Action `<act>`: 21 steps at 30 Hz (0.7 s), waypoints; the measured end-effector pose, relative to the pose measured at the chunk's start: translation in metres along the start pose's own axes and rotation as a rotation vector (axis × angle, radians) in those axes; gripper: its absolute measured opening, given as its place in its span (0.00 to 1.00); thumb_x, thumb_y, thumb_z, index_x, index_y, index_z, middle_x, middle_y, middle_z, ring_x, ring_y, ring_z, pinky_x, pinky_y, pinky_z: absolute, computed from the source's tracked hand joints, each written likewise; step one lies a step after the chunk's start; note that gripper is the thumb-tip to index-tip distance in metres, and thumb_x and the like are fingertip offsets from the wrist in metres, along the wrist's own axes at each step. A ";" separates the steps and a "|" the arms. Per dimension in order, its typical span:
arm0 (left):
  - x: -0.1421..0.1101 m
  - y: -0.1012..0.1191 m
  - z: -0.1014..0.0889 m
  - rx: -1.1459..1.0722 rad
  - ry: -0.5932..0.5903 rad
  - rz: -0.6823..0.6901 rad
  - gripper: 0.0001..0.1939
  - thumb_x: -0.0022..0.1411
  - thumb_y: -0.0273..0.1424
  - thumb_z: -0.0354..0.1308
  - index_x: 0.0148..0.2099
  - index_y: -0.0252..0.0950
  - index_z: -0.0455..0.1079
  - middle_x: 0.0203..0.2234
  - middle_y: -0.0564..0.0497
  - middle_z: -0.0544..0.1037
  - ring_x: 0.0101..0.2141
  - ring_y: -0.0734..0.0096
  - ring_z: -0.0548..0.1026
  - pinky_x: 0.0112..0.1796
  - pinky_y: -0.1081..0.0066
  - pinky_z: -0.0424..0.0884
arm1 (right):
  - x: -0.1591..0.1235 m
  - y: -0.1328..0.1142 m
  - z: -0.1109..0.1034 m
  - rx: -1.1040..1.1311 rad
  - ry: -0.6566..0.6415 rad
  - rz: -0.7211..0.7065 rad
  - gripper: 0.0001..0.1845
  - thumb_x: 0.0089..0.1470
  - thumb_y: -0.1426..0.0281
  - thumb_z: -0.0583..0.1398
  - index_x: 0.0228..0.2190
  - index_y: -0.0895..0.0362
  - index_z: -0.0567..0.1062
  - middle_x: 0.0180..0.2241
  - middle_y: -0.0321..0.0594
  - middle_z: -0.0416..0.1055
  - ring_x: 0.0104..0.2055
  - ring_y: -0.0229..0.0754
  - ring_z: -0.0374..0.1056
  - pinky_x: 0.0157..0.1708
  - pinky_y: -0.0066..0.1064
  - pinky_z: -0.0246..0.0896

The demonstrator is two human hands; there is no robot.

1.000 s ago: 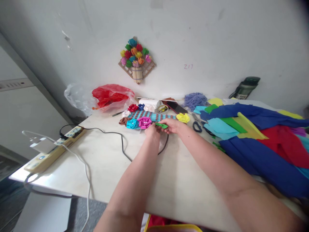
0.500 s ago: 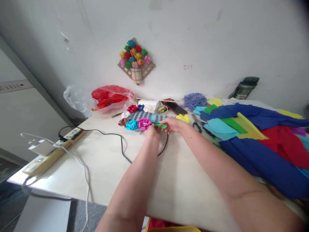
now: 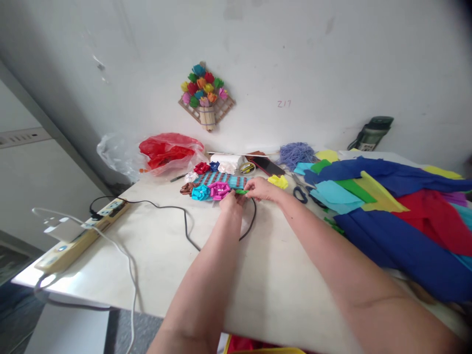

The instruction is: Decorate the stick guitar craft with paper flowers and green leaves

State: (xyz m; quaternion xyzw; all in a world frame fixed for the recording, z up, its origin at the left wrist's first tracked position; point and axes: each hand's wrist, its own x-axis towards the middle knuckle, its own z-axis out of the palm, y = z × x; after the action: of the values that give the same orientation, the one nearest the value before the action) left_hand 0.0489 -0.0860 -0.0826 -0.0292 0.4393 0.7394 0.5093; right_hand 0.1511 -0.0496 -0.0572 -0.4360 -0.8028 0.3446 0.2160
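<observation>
A small strip of green crepe paper (image 3: pixel 241 191) is pinched between my two hands above the table. My left hand (image 3: pixel 231 200) grips its left end, its fingers partly hidden. The fingertips of my right hand (image 3: pixel 260 190) are closed on the other end. Just left of them sit a magenta paper flower (image 3: pixel 220 190), a turquoise paper flower (image 3: pixel 201 192) and a brown paper flower (image 3: pixel 187 189). Behind lies a woven blue-and-brown striped piece (image 3: pixel 221 179). Close to my right hand is a yellow paper flower (image 3: pixel 278 182).
Scissors (image 3: pixel 300 193) and a heap of coloured crepe paper (image 3: pixel 387 246) lie at right. A power strip (image 3: pixel 84 233) with cables stands at left. Behind are a red plastic bag (image 3: pixel 169 151), a phone (image 3: pixel 271 165) and purple shreds (image 3: pixel 297 155). A flower-basket ornament (image 3: pixel 207 96) hangs on the wall.
The green paper, which showed a flat face before, now looks narrower and twisted between my fingers. My right hand has shifted slightly. The whole view has moved a little.
</observation>
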 end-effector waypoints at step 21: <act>-0.005 0.005 0.003 0.044 0.010 -0.041 0.07 0.57 0.17 0.49 0.30 0.30 0.64 0.18 0.49 0.69 0.18 0.73 0.69 0.23 0.72 0.71 | -0.005 0.004 -0.001 -0.669 0.167 -0.335 0.11 0.48 0.73 0.57 0.32 0.55 0.79 0.38 0.43 0.76 0.41 0.46 0.68 0.37 0.31 0.55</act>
State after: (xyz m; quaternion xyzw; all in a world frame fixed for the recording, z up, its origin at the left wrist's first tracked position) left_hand 0.0490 -0.0886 -0.0754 -0.0305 0.4574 0.7187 0.5228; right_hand 0.1567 -0.0518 -0.0599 -0.3719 -0.9106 -0.0132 0.1798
